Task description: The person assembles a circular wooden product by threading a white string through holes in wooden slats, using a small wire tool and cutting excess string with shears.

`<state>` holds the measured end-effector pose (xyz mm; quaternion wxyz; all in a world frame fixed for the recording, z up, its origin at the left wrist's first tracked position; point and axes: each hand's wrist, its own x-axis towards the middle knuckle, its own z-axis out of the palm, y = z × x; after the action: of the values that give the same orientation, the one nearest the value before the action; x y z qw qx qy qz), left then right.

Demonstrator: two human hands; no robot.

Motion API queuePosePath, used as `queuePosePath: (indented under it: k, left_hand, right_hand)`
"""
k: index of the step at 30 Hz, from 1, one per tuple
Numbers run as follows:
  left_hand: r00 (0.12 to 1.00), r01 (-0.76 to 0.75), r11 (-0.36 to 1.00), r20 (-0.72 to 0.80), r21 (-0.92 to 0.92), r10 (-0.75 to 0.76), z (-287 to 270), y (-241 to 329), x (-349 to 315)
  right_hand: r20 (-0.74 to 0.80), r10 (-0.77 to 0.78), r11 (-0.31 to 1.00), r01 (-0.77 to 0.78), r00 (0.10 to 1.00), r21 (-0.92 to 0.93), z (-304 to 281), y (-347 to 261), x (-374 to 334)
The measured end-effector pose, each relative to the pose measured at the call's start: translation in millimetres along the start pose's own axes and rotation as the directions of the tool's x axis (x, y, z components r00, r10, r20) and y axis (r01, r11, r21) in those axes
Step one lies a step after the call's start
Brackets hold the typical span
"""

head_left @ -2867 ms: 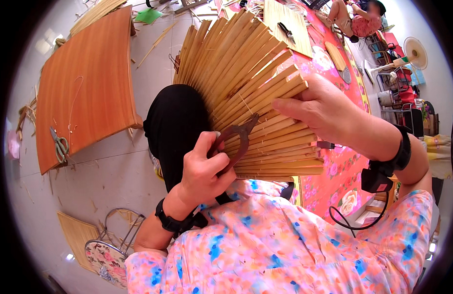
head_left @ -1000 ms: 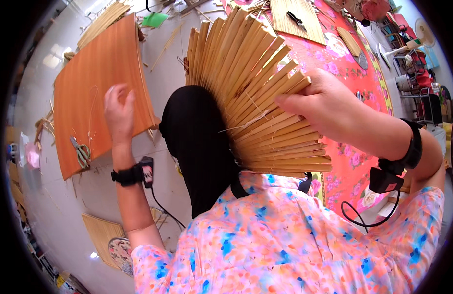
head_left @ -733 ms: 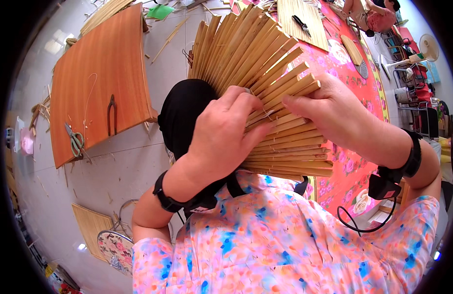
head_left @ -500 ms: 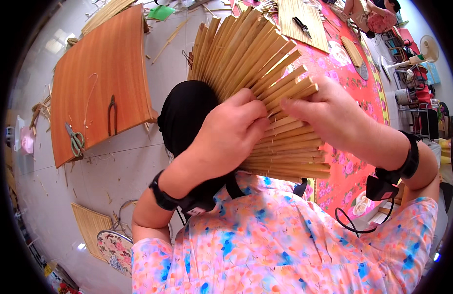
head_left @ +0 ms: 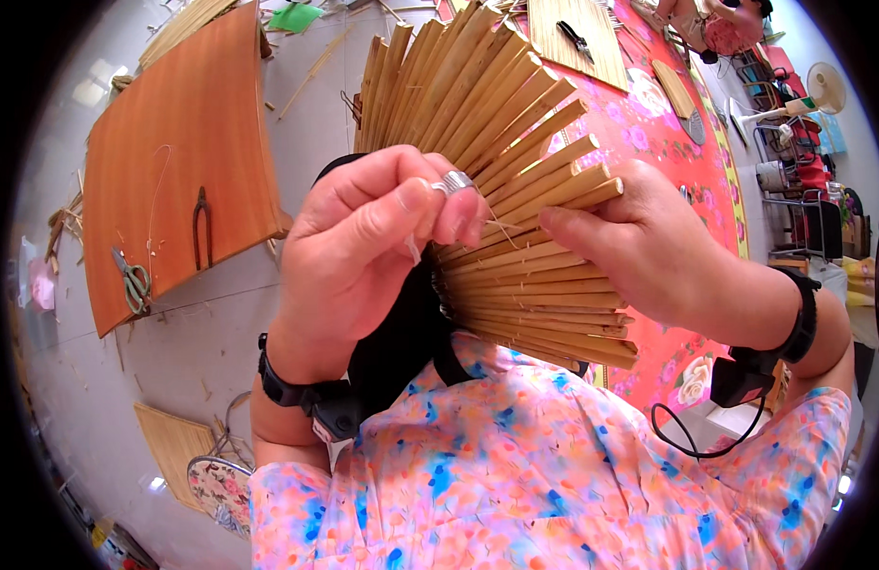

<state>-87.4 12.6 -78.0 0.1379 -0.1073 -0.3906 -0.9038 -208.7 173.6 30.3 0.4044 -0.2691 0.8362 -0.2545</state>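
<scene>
While the right hand (head_left: 649, 228) grips the fanned slats (head_left: 535, 289), the left hand (head_left: 349, 233) pinches a white strand (head_left: 413, 250).

Left hand (head_left: 359, 242) pinches thread (head_left: 413, 250) (apparently) near slats (head_left: 525, 287)

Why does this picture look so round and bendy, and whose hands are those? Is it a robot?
No robot here! These are a person's own bare hands, with black straps around the wrists. A camera worn on the head looks down, so you see almost what the person sees. Its very wide lens makes straight edges bend.

The right hand grips a spread of yellowish sticks, near the stick ends. The left hand, in front of the sticks, pinches something thin and pale, perhaps thread; it's too small to be sure.

On the orange-brown table at the left lie dark pliers and scissors.
</scene>
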Motion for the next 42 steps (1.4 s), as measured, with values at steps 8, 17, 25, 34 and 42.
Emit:
queuePosePath:
  k: [8, 17, 25, 34, 42]
  left_hand:
    - [0.984, 0.124, 0.928, -0.163, 0.352, -0.070, -1, 13, -11]
    - [0.721, 0.687, 0.614, -0.260, 0.388, -0.643, -36, 63, -87]
    - [0.729, 0.685, 0.450, -0.536, 0.573, -0.426, -16, 102, -130]
    - [0.864, 0.296, 0.283, -0.382, 0.912, 0.328, 8, 117, -127]
    - [0.877, 0.402, -0.124, -0.343, 0.907, 0.336, 42, 156, -122]
  right_hand:
    - [-0.024, -0.040, 0.995, 0.042, 0.999, 0.087, 1, 6, 1]
    - [0.101, 0.031, 0.993, -0.019, 0.994, -0.113, -8, -4, 5]
    - [0.121, -0.138, 0.990, 0.136, 0.983, 0.028, -4, 18, 6]
    - [0.004, -0.389, 0.796, 0.333, 0.921, 0.506, 30, 85, 14]
    - [-0.094, -0.470, 0.718, 0.441, 0.878, 0.538, 58, 108, 33]
